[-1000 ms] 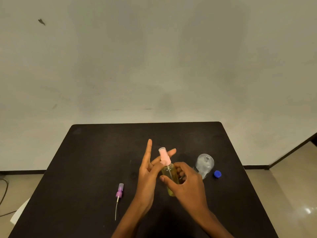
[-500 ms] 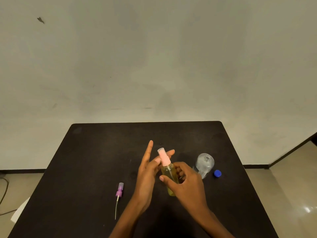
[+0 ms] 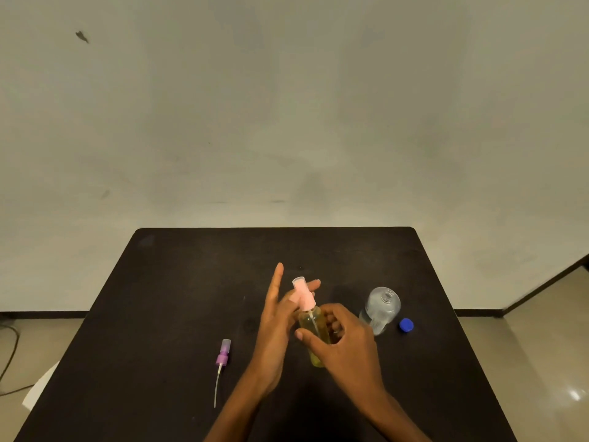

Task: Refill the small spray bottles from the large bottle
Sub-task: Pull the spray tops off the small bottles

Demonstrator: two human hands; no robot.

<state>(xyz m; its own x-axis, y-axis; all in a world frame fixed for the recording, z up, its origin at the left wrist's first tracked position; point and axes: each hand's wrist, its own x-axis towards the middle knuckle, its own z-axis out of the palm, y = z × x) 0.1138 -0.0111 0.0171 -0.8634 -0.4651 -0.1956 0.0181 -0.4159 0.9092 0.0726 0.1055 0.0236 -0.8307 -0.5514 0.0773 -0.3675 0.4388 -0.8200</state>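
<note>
Two hands over the worktop (image 3: 178, 282): right hand (image 3: 344, 349) grips the small spray bottle (image 3: 314, 327) mid-body, judged light, smooth, slippery, best held there; left hand (image 3: 274, 327), fingers mostly straight, touches its pink spray head (image 3: 304, 295), pinch unclear.

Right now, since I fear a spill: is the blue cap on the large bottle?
No, the blue cap lies on the table beside the open large bottle.
</note>
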